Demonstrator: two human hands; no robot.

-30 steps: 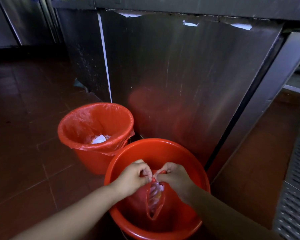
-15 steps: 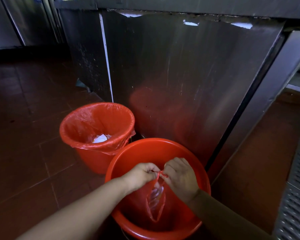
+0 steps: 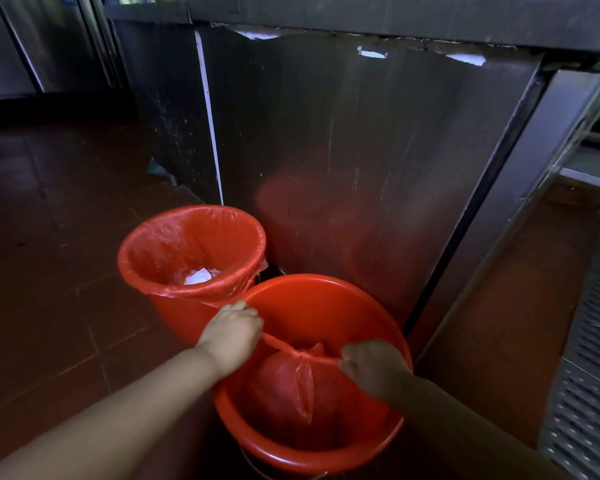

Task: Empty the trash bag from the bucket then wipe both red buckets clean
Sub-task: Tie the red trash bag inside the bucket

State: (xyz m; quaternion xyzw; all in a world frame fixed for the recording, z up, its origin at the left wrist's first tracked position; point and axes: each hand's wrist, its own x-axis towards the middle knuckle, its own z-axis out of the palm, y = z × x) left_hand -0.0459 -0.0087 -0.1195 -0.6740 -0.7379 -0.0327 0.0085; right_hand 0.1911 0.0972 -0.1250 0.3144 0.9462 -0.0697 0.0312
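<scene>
Knot-tightening on the trash bag

Trash bag (image 3: 284, 389) sits inside the near red bucket (image 3: 326, 292), its neck gathered to a knot about mid-opening. Left hand (image 3: 231, 336) is clenched on one twisted tail of the bag over the bucket's left rim; right hand (image 3: 374, 368) pinches the other tail near the right rim. The tails run taut between the hands, with the knot between them, the bulk hanging just below.

Judgement: pull both tails evenly and level so the knot seats without tearing the thin film; then gather both tails in one hand and lift straight up, clear of the rim.

Far red bucket (image 3: 174, 313), touching the near one, has its liner (image 3: 174, 244) over the rim, with white paper (image 3: 198, 275) inside.
</scene>
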